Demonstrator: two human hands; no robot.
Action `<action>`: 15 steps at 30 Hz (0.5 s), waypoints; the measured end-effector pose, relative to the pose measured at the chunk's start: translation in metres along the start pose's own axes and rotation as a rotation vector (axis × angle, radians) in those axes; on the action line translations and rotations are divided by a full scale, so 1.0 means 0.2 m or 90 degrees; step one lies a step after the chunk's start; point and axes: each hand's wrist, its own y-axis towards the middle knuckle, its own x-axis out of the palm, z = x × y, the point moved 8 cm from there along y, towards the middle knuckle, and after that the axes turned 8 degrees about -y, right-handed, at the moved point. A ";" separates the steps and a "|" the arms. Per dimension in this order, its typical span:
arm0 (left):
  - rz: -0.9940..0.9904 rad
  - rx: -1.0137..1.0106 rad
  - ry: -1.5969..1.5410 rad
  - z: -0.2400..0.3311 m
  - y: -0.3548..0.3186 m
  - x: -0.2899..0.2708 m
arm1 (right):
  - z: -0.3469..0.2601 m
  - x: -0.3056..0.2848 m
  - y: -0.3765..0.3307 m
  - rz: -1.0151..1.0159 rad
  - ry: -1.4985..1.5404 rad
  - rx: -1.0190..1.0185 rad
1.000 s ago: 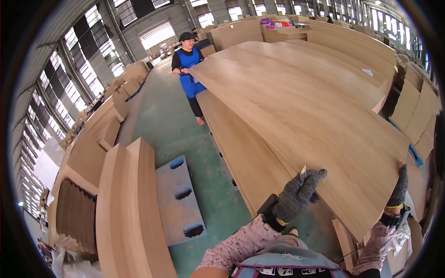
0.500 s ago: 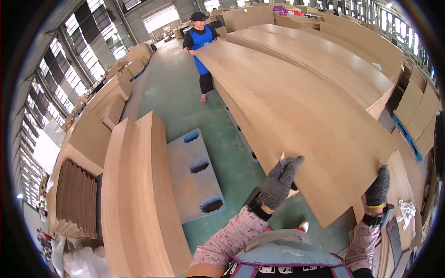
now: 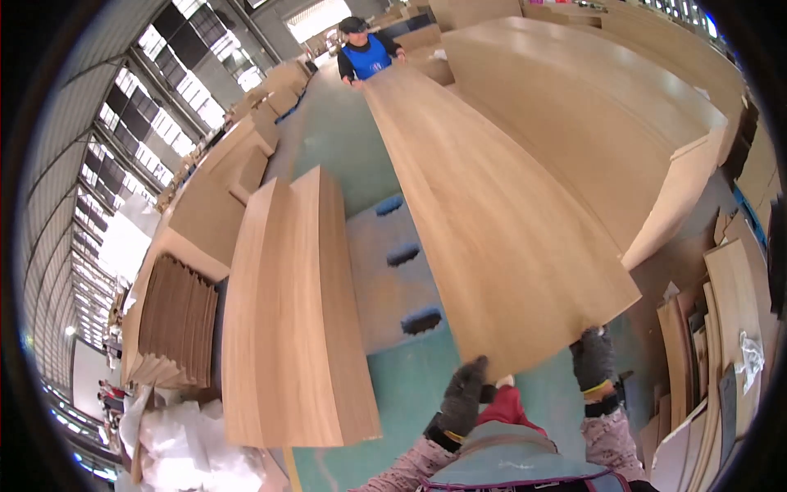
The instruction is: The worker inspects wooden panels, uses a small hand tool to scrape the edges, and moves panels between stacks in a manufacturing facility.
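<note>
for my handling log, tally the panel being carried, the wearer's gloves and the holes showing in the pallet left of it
carried wood panel: 1
wearer's grey gloves: 2
visible holes in the pallet: 3
total: 6

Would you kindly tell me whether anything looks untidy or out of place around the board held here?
Two spots look untidy: crumpled plastic film, bunched loosely at lower left, and board pieces at right, standing unevenly, with a crumpled plastic scrap against them. The held wood-grain board shows no obvious damage.
</note>
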 end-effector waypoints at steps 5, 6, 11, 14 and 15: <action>0.024 0.061 0.036 0.11 -0.09 -0.22 | 0.34 -0.04 -0.15 -0.026 -0.033 0.113; 0.063 0.046 0.051 0.09 -0.10 -0.28 | 0.41 -0.02 -0.18 -0.026 -0.004 0.147; 0.110 0.040 0.063 0.09 -0.12 -0.62 | 0.74 0.09 -0.36 0.003 0.047 0.263; 0.084 0.047 0.046 0.07 -0.15 -0.93 | 0.98 0.20 -0.56 0.000 0.051 0.280; 0.095 0.025 0.043 0.05 -0.17 -1.03 | 1.04 0.22 -0.65 0.033 0.044 0.279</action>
